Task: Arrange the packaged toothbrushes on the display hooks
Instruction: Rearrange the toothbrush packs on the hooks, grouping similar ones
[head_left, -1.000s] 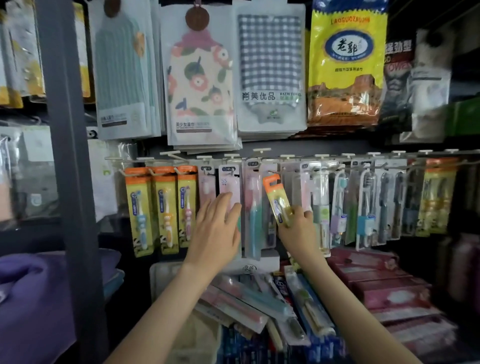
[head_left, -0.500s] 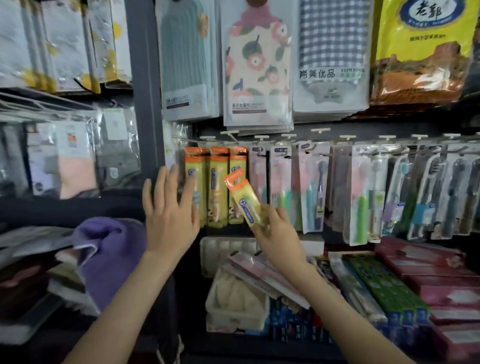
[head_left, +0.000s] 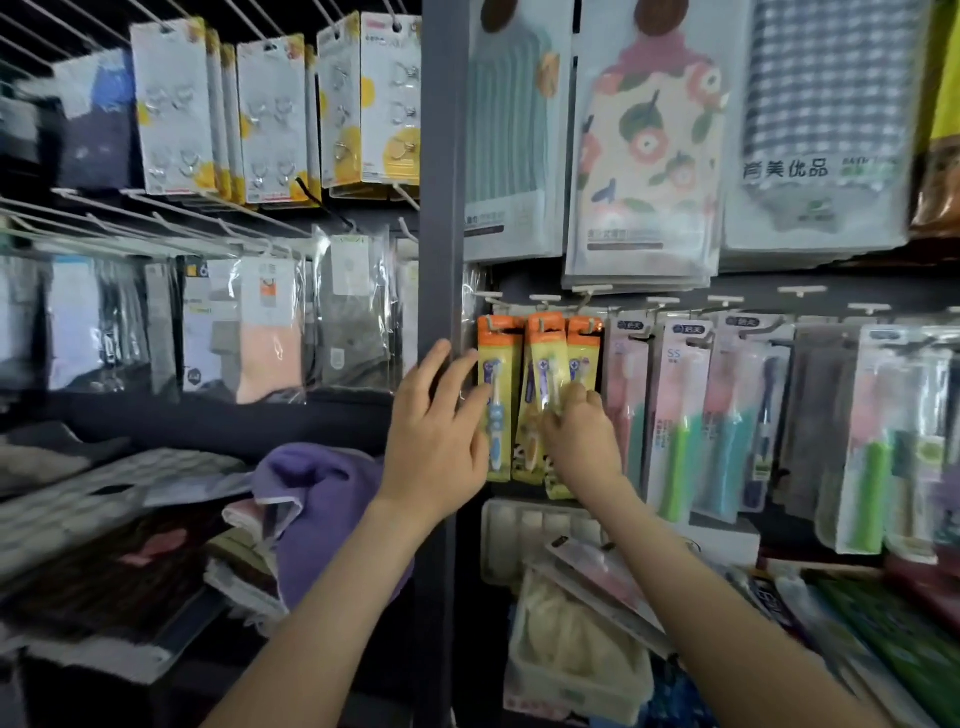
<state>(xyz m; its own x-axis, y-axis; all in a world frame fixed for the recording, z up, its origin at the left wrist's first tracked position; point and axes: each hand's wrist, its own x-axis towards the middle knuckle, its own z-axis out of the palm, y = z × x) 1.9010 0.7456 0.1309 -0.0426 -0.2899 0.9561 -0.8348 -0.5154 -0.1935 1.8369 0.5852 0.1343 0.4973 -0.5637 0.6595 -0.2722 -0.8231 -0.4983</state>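
Right hand (head_left: 582, 441) pinches the middle pack (head_left: 540, 374) low down; left hand (head_left: 436, 441), fingers straight, touches the left pack (head_left: 500, 384). Both packs are at the far rail's left end. If the middle pack's hole misses its hook (head_left: 544, 300), letting go would drop it.

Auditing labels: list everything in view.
orange-yellow toothbrush packs: at least three, leftmost hooks beside post
pastel toothbrush packs: several, pink/green/teal, hooks further right
post: one, grey, centre
towel packs: three designs, striped/floral/checked, top right
adhesive-hook packs: several, white-yellow, top left
clear-bagged textiles: several, mixed, mid left
towel: one, purple, lower left
left hand: open, fingers touching leftmost pack
right hand: pinching one orange-yellow pack
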